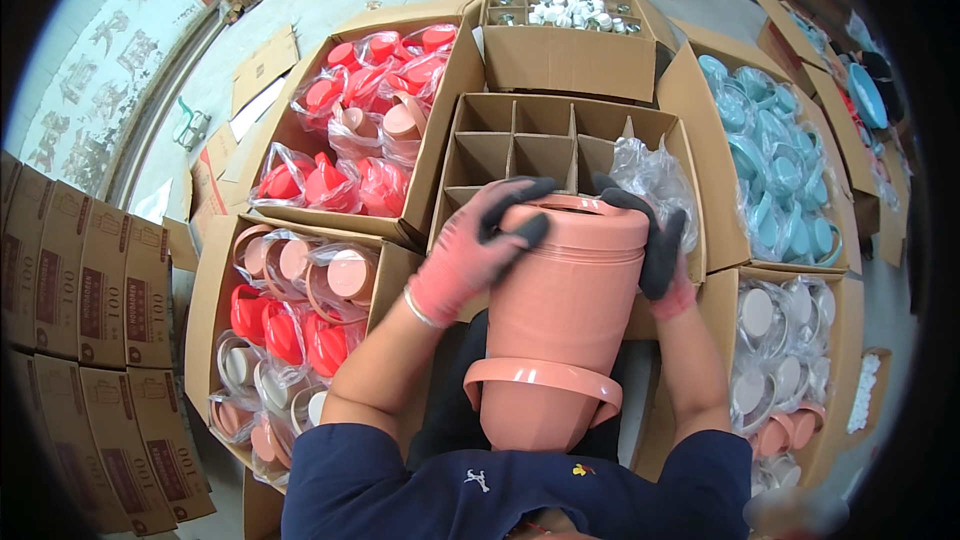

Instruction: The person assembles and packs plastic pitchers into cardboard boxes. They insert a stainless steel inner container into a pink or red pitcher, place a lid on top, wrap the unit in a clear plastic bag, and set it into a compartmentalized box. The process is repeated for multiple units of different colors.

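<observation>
A pink plastic vessel (562, 300) with a ring collar and a curved handle stands in front of my chest, its lower end towards my body. My left hand (480, 240), in a pink glove with dark fingers, grips the left side of its rim. On the right side of the rim, my right hand (652, 240) presses with its gloved fingers and palm. Just beyond both hands lies a divided cardboard box (577, 101), with crumpled clear plastic bags (649, 180) over its right cells.
Cartons of bagged red and pink plastic parts (375, 90) stand left, with mixed-colour lids (281, 330) nearer. Blue parts (772, 150) and off-white ones (757, 315) fill cartons at right. White caps (574, 11) lie in a divided box ahead. Stacked cartons (90, 300) stand far left.
</observation>
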A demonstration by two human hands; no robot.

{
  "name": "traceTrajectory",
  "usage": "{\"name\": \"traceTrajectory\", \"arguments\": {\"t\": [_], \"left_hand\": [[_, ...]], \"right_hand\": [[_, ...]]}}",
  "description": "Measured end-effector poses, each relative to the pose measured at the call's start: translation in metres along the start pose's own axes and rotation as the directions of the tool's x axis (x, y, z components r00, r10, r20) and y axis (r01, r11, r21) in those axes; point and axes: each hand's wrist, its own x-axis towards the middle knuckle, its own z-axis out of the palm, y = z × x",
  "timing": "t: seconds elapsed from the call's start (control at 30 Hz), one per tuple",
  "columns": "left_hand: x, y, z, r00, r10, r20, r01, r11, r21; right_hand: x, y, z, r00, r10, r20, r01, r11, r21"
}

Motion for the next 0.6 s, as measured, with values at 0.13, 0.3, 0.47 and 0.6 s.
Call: {"name": "traceTrajectory", "arguments": {"t": [0.13,0.3,0.47,0.6], "left_hand": [[-0.01,-0.11,-0.048,0.993,-0.1,0.063,0.116,0.905,-0.408],[0.031,-0.077,-0.001,0.994,0.006,0.108,0.063,0.782,-0.621],[0.042,-0.05,0.007,0.997,-0.015,0.073,0.065,0.636,-0.769],[0.038,-0.086,0.02,0.944,-0.162,0.287,0.33,0.489,-0.807]], "right_hand": [[-0.005,-0.068,0.017,0.926,-0.328,0.188,0.315,0.944,0.095],[0.021,-0.099,0.054,0.96,0.045,0.277,0.214,0.523,-0.825],[0.031,-0.099,0.028,0.977,-0.162,0.136,0.21,0.666,-0.716],[0.033,-0.109,0.082,0.922,-0.053,0.384,0.318,0.672,-0.669]]}}
